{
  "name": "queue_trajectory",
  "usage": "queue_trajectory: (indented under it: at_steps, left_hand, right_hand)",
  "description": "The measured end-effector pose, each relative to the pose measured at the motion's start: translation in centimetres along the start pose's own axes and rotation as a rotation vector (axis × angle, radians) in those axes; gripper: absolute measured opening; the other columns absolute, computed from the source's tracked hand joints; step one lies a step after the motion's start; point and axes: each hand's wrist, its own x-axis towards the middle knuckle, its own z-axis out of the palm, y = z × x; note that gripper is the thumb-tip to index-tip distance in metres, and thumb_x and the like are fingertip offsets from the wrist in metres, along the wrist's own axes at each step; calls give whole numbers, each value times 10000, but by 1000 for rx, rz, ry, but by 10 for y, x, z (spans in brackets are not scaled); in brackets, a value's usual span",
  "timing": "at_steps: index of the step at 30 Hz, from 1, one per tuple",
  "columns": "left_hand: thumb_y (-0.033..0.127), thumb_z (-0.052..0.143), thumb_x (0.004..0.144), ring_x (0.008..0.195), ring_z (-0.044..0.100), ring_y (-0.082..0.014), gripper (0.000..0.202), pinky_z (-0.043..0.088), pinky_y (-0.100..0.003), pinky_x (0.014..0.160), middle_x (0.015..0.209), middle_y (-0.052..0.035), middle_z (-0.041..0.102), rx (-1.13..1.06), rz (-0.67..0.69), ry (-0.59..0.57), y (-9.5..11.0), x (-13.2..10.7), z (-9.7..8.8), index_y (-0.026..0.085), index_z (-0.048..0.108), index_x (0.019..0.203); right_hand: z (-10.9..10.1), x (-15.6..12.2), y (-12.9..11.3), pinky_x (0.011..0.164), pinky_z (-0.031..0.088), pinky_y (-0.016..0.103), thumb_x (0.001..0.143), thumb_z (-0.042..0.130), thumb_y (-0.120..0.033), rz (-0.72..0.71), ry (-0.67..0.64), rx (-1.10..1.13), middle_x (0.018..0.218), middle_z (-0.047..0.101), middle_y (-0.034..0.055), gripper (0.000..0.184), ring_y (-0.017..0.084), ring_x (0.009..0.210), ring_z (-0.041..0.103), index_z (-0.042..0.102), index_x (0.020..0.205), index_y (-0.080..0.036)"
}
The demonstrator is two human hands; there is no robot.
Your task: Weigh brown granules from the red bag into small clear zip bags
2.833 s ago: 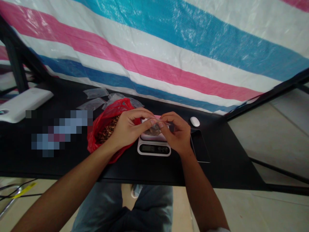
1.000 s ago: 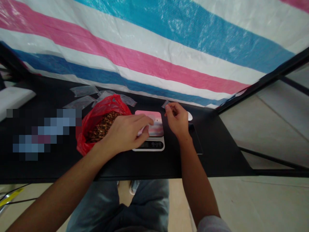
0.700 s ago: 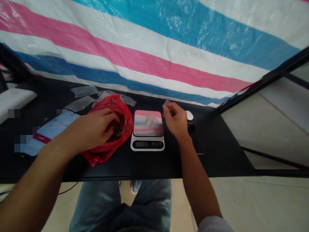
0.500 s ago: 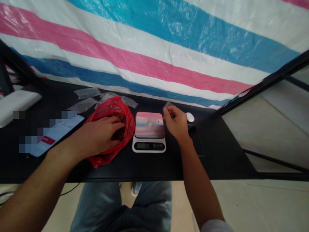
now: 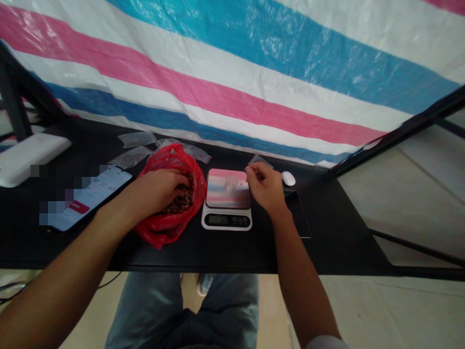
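Observation:
My left hand reaches into the red plastic bag, its fingers curled down among small brown pieces whose kind I cannot make out. The fingertips are partly hidden there. To the right of the bag stands a white kitchen scale with a shiny, reflecting top plate and a lit display. Just past the plate's right edge, my right hand is closed, thumb and forefinger pinched. A small clear plastic bag shows behind those fingers, mostly covered by the hand.
Several clear plastic bags lie behind the red bag. A phone and a white box-like object are at the left. A white mouse and a dark glassy tablet-like panel lie at the right. A striped sheet hangs behind.
My left hand's fingers have drawn in and curled, baring more of the brown pieces. My right hand stays beside the scale, with more of the clear bag showing. The view has shifted slightly.

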Motion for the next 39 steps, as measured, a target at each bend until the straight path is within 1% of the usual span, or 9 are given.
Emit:
queue_trajectory:
  at_steps: [3, 7, 12, 15, 19, 23, 29, 33, 39]
  left_hand:
    - [246, 506, 980, 1115, 732, -359, 352, 545, -493, 992, 1204, -145, 787, 36, -19, -19, -4, 6, -3, 234, 803, 1168]
    - [225, 478, 988, 1141, 731, -345, 372, 541, -501, 1017, 1241, -134, 781, 47, 20, -61, -6, 6, -9, 216, 814, 1148]
    - [240, 524, 960, 1040, 751, -339, 313, 562, -477, 949, 1153, -125, 801, -16, 29, -56, -12, 4, -12, 225, 818, 1067]
    - [235, 536, 937, 997, 756, -329, 299, 566, -453, 924, 1109, -117, 809, -63, 37, -84, -15, 5, -12, 221, 817, 1037]
    - [227, 552, 928, 972, 754, -302, 274, 553, -432, 954, 1082, -92, 814, -111, 99, -32, -15, 5, -15, 228, 814, 1010]
    - [220, 598, 936, 944, 741, -262, 213, 539, -414, 954, 1048, -75, 809, -129, 185, 45, 0, 6, -30, 214, 806, 983]
    - [201, 644, 955, 926, 727, -208, 166, 521, -310, 863, 1009, -58, 798, -197, 363, 124, 46, 25, -52, 182, 801, 1008]
    - [168, 635, 949, 936, 733, -189, 177, 508, -271, 842, 1029, -43, 801, -180, 392, 111, 67, 51, -52, 184, 805, 993]
    - [141, 638, 907, 948, 736, -194, 197, 504, -264, 862, 1027, -42, 803, -118, 400, 33, 71, 82, -37, 207, 810, 978]
  right_hand:
    - [-1, 0, -1, 603, 450, 294, 951, 597, -342, 0, -2, -3, 660, 650, -10, 202, 152, 602, 605, 664, 803, -221]
    - [-2, 0, -1, 590, 440, 291, 953, 591, -349, 1, -12, -14, 647, 642, -13, 219, 150, 591, 597, 659, 786, -225]
    - [-2, 0, -1, 583, 443, 287, 961, 591, -352, -9, -15, -11, 661, 661, -8, 212, 153, 600, 608, 668, 808, -225]
    - [-2, -1, -1, 585, 446, 289, 963, 592, -356, -17, -14, -13, 663, 661, -7, 214, 155, 603, 612, 668, 810, -227]
    - [-2, -1, 0, 591, 451, 289, 965, 590, -355, -18, -14, -12, 665, 658, -3, 214, 163, 623, 625, 670, 812, -228]
    - [-2, -1, 1, 599, 450, 290, 969, 595, -352, -17, -13, 1, 666, 651, -8, 210, 161, 624, 620, 672, 819, -228]
    - [-4, 0, -1, 627, 454, 298, 960, 611, -331, -18, 17, 18, 686, 668, -8, 196, 152, 619, 613, 676, 812, -220]
    - [-5, 1, -1, 630, 459, 294, 957, 605, -328, -26, 17, 12, 688, 669, -7, 198, 148, 616, 605, 677, 810, -216]
    - [-5, 2, -4, 631, 471, 285, 951, 596, -342, -18, 16, 14, 705, 686, 9, 214, 146, 620, 610, 668, 798, -212]
